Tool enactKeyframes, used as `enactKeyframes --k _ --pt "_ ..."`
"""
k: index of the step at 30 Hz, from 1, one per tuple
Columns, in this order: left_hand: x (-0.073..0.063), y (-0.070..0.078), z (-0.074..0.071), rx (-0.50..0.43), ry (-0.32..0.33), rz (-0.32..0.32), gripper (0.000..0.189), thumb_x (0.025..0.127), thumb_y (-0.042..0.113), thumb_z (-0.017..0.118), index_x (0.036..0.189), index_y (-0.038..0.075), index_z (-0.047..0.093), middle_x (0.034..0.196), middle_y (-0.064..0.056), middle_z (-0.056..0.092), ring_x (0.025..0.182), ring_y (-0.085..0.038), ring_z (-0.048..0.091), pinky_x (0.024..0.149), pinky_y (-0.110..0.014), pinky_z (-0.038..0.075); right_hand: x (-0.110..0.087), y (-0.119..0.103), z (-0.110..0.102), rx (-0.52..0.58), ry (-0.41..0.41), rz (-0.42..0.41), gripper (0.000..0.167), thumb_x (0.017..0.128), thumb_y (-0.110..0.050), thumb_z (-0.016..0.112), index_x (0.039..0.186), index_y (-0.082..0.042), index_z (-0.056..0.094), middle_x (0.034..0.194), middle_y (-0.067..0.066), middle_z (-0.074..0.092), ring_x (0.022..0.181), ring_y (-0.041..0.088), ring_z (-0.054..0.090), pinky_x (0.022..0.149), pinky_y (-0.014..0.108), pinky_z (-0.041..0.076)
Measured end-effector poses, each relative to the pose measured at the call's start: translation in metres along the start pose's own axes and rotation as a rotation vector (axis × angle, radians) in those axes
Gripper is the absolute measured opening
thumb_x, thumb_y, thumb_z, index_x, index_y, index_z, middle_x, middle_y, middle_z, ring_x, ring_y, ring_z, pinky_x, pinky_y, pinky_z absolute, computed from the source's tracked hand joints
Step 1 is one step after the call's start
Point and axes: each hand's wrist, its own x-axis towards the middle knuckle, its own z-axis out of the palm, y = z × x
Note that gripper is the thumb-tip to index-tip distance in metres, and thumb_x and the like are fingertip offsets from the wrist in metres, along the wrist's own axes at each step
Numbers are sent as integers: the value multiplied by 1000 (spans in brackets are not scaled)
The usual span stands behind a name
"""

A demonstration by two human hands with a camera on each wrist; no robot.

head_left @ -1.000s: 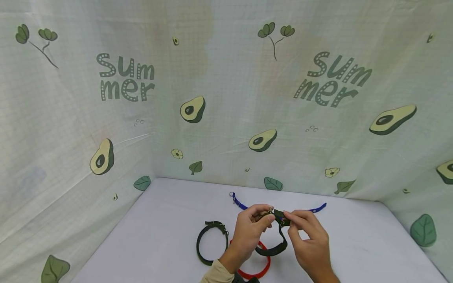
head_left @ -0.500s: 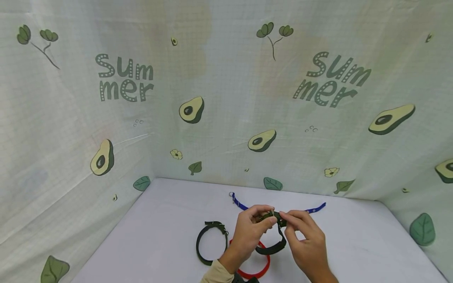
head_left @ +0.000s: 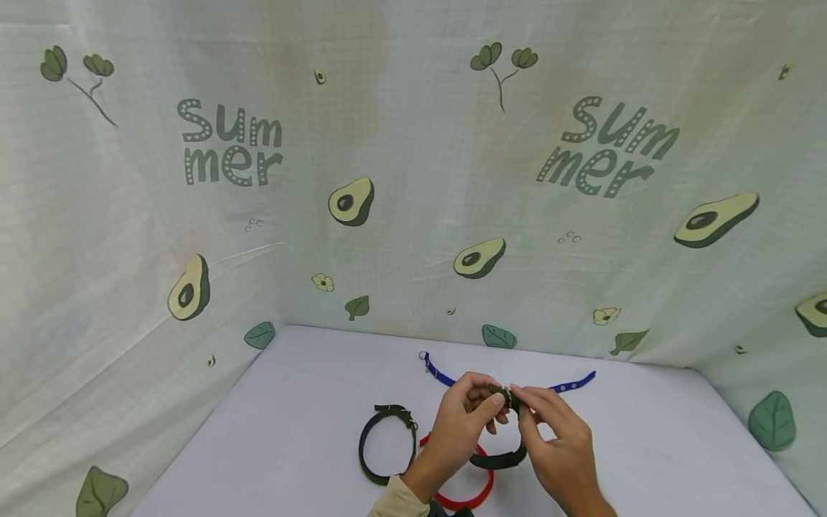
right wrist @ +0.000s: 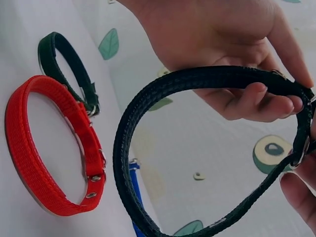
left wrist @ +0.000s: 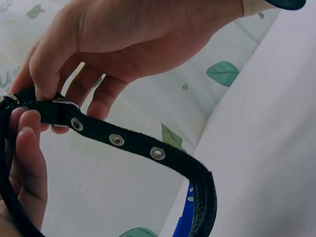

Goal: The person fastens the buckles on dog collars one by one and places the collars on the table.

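Observation:
A dark green collar [head_left: 500,460] hangs as a loop from both hands above the table. My left hand [head_left: 460,416] pinches the strap beside the buckle between thumb and fingers. Close by on the right, my right hand [head_left: 561,441] pinches the collar near its metal fittings. In the left wrist view, the strap [left wrist: 136,143] shows a row of metal eyelets and passes through a metal loop at the left fingertips. From the right wrist view, the closed loop of the collar [right wrist: 129,143] is seen, with the right fingers curled at its top; the buckle is partly hidden by fingers.
On the white table [head_left: 258,438], a red collar [head_left: 474,500] lies below the hands, partly covered by the left arm. Left of it is another dark green collar [head_left: 363,452], buckled into a ring. A blue collar [head_left: 575,384] lies stretched out behind the hands.
My right hand has moved slightly left, bringing its part of the dark green collar closer to my left hand. The strap end on the left now sticks out by the left thumb.

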Motion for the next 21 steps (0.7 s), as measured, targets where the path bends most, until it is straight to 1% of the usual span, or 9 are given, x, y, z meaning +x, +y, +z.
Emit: enactKeyframes --k 1,3,6,9,11,14,17,21 --pt "0 0 0 8 0 6 21 101 15 59 116 0 57 92 -7 67 79 -11 67 64 -21 53 0 0 0 -2 -1 3 44 81 17 68 117 -6 74 107 0 69 88 11 62 74 11 49" --pt "-1 0 0 20 1 21 21 102 15 57 115 -1 57 91 -8 67 79 -11 66 64 -21 53 0 -2 0 8 -11 37 43 82 15 69 119 -6 73 107 -1 69 90 13 64 78 11 48" --pt "-2 1 -1 38 -14 26 21 104 15 54 116 -2 56 91 -8 66 79 -11 66 65 -22 53 1 -6 -2 62 -38 123 41 86 9 70 122 -10 71 109 -3 69 91 14 65 82 12 48" --pt "-3 1 0 43 -52 15 23 105 17 51 118 -1 55 92 -6 65 81 -10 65 67 -21 53 2 -11 -4 129 -84 211 38 91 0 71 126 -15 69 109 -5 68 93 12 66 84 14 50" --pt "-4 1 0 43 -75 9 23 105 17 51 120 0 55 93 -6 65 81 -11 63 67 -21 52 2 -13 -4 163 -114 237 35 92 -5 72 126 -13 68 110 -2 67 91 12 67 79 17 53" --pt "-4 0 0 46 -89 11 22 106 18 51 120 2 55 92 -6 65 80 -11 62 67 -20 52 2 -15 -3 189 -131 271 31 92 -8 73 122 -9 68 107 2 68 82 11 67 68 23 57" --pt "-4 -1 -1 40 -88 31 21 106 17 50 120 1 53 95 -8 63 82 -10 62 68 -22 54 1 -17 -1 206 -112 325 26 91 -9 74 116 -7 67 103 5 70 71 12 66 59 27 57" --pt "-3 -3 -1 4 -75 63 22 108 16 46 121 -2 47 103 -9 59 88 -11 62 72 -25 56 0 -18 0 213 -78 375 24 89 -7 76 111 -7 65 94 6 68 65 13 64 56 28 57"
